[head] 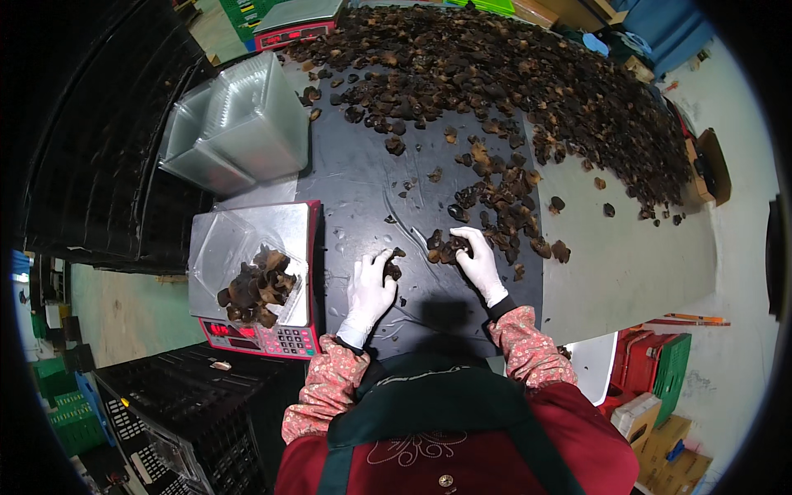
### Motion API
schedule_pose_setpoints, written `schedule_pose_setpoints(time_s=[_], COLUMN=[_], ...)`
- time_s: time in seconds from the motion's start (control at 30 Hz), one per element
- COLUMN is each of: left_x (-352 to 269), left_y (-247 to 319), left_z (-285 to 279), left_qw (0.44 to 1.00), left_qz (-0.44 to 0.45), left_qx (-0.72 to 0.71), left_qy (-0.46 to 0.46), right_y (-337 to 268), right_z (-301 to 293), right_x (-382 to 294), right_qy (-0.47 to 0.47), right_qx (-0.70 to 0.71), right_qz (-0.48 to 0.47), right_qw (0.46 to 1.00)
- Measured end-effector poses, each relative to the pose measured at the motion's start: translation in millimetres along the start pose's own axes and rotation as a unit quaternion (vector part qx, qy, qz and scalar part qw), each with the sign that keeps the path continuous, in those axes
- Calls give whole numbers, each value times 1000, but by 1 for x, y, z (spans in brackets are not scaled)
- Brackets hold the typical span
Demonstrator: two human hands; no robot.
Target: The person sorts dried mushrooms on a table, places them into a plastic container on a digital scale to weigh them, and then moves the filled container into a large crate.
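Observation:
My left hand (373, 286), in a white glove, has its fingers curled on dark wood ear mushroom pieces (392, 270) over the black table sheet. My right hand (475, 258), gloved too, closes its thumb and fingers around more wood ear mushrooms (456, 245) beside a small loose pile (507, 204). To the left, a clear plastic tray (218, 242) with a clump of wood ear mushrooms (260, 288) sits on the metal plate of a red digital scale (314, 266). A large heap of the mushrooms (495, 68) covers the far part of the table.
Nested clear plastic containers (247, 124) stand behind the scale. A second scale (294, 28) is at the far left. Black crates (111, 148) rise at the left, with another crate (204, 408) near my left side. Red and green crates (649, 365) stand low at the right.

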State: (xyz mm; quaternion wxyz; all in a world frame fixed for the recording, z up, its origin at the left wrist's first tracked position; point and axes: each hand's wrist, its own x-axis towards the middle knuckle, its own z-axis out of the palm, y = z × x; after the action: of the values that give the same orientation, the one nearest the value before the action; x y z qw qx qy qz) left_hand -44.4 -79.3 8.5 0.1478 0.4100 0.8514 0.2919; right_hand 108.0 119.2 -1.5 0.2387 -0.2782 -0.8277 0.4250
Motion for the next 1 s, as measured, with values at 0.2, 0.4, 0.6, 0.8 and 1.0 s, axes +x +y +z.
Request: schedule_pose_setpoints(time_s=[0.2,0.4,0.6,0.8,1.0], left_x=[6,7,0,-15,-58], left_y=[8,-1,-6,-3,15], left_z=[7,27,27,8,-95], left_qw=[996,991,983,930,933], left_qz=[49,36,-63,-128,-75], left_qx=[73,63,-82,-328,-289], left_qy=[1,110,152,103,199], right_y=[-14,-34,-24,-25,-72], right_z=[15,33,43,50,61], right_x=[0,7,-21,-10,23], right_qy=[-69,-122,-61,-68,-108], right_qx=[-106,-283,-324,-201,70], right_qz=[-59,-158,-223,-104,25], right_qw=[990,938,917,972,991])
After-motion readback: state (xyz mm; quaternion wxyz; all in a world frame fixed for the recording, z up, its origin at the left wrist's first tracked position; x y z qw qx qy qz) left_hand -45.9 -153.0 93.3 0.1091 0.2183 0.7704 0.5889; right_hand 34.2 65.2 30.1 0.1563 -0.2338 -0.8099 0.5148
